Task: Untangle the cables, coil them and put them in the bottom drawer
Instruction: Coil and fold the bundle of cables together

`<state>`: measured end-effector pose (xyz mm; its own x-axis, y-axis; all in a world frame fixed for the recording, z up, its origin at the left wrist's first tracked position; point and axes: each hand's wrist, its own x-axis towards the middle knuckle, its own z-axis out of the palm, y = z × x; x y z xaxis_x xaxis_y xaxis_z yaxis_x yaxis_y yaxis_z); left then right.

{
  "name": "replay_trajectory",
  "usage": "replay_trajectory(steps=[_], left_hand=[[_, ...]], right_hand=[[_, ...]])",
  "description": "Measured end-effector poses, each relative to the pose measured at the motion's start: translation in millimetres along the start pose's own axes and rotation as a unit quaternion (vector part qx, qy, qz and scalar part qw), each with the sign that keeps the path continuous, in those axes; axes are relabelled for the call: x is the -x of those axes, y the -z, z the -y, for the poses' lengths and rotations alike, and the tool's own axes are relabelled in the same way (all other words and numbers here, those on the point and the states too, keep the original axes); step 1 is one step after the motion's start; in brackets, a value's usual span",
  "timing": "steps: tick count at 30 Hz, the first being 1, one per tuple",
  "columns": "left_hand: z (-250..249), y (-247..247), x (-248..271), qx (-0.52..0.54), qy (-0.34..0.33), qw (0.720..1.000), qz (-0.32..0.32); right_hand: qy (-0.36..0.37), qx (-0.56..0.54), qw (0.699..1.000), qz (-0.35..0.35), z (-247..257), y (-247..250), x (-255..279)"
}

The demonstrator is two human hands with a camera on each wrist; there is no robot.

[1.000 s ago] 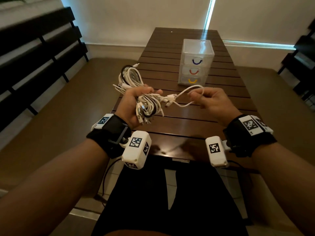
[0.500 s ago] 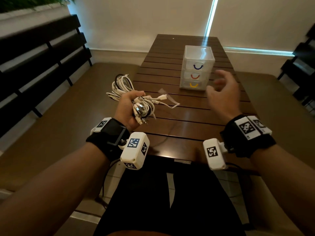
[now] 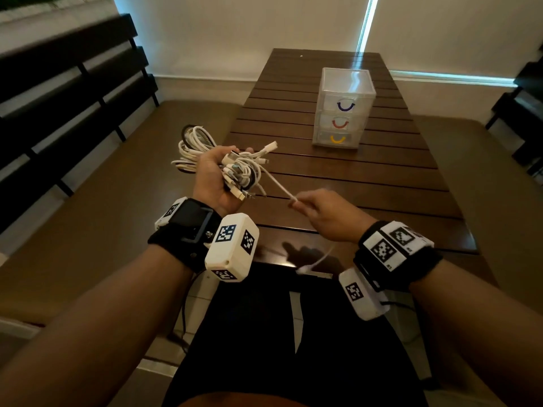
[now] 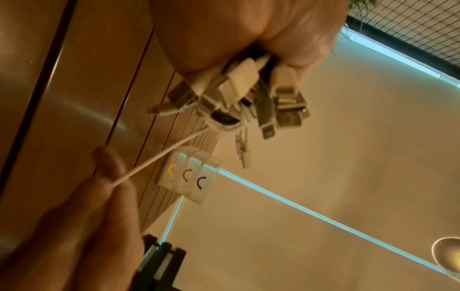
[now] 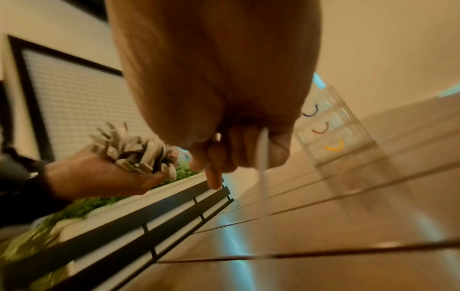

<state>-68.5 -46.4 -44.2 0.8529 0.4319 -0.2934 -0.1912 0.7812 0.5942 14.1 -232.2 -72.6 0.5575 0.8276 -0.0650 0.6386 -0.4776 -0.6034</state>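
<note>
The left hand [image 3: 213, 177] grips the tangled cable bundle [image 3: 235, 171] while the right hand [image 3: 329, 218] pinches one white cable [image 3: 277, 183] drawn taut from it

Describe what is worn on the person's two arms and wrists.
Both forearms are bare, with no sleeves. The left wrist carries a black strap with a white camera box marked with black-and-white square tags. The right wrist has a matching black strap, white tag plates and a white camera box.

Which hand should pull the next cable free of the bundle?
Right. The right hand already pinches one white cable, drawn taut from the bundle; the left hand grips that bundle.
</note>
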Motion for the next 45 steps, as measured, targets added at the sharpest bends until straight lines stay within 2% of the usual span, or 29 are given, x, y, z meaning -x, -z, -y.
replay_trajectory(steps=[2, 4, 6, 7, 9, 11, 13, 15, 17, 23, 25, 27, 29, 32, 35, 37, 40, 42, 45], left_hand=[[2, 8, -7, -0.032, -0.012, 0.998, -0.055], [11, 20, -12, -0.097, -0.049, 0.984, -0.141], [22, 29, -14, -0.239, -0.104, 0.942, -0.213], [29, 31, -13, -0.309, -0.118, 0.918, -0.217], [40, 32, -10, -0.387, -0.121, 0.898, -0.17], [45, 35, -9, -0.383, -0.099, 0.913, -0.097], [43, 35, -6, -0.346, -0.023, 0.938, -0.023], [41, 35, -5, -0.315, 0.036, 0.947, 0.041], [38, 33, -6, -0.293, 0.046, 0.952, 0.076], [36, 18, 1, -0.26, 0.062, 0.957, 0.112], [32, 9, 3, -0.275, 0.059, 0.955, 0.096], [29, 3, 0, -0.298, 0.023, 0.953, 0.046], [22, -2, -4, -0.308, -0.001, 0.951, 0.024], [16, -8, -12, -0.311, 0.016, 0.95, 0.024], [16, -16, -21, -0.286, 0.024, 0.958, 0.006], [16, -23, -24, -0.284, 0.039, 0.958, 0.029], [17, -29, -27, -0.295, 0.114, 0.943, 0.103], [21, -28, -31, -0.291, 0.14, 0.937, 0.131], [29, -30, -35, -0.276, 0.15, 0.94, 0.134]], right_hand=[[0.009, 0.059, 0.997, 0.052, 4, 4, 9], [0.054, 0.094, 0.992, 0.068, 18, 16, 18], [0.115, 0.118, 0.986, 0.025, 35, 31, 21], [0.142, 0.118, 0.983, -0.013, 42, 39, 20], [0.185, 0.105, 0.973, -0.085, 47, 49, 12], [0.195, 0.082, 0.968, -0.136, 47, 53, 2], [0.183, 0.032, 0.967, -0.177, 46, 55, -5], [0.163, -0.002, 0.967, -0.194, 45, 57, -10], [0.145, -0.014, 0.969, -0.198, 46, 58, -14], [0.113, -0.075, 0.97, -0.201, 50, 65, -31], [0.114, -0.085, 0.971, -0.193, 50, 67, -39], [0.119, -0.093, 0.97, -0.192, 54, 67, -47], [0.115, -0.118, 0.966, -0.201, 54, 66, -56], [0.093, -0.159, 0.964, -0.193, 48, 58, -70], [0.057, -0.167, 0.974, -0.139, 45, 43, -77], [0.023, -0.17, 0.98, -0.105, 41, 37, -78], [-0.006, -0.194, 0.98, -0.04, 31, 39, -79], [-0.019, -0.188, 0.982, 0.0, 24, 42, -79], [-0.025, -0.2, 0.979, 0.021, 16, 45, -77]])
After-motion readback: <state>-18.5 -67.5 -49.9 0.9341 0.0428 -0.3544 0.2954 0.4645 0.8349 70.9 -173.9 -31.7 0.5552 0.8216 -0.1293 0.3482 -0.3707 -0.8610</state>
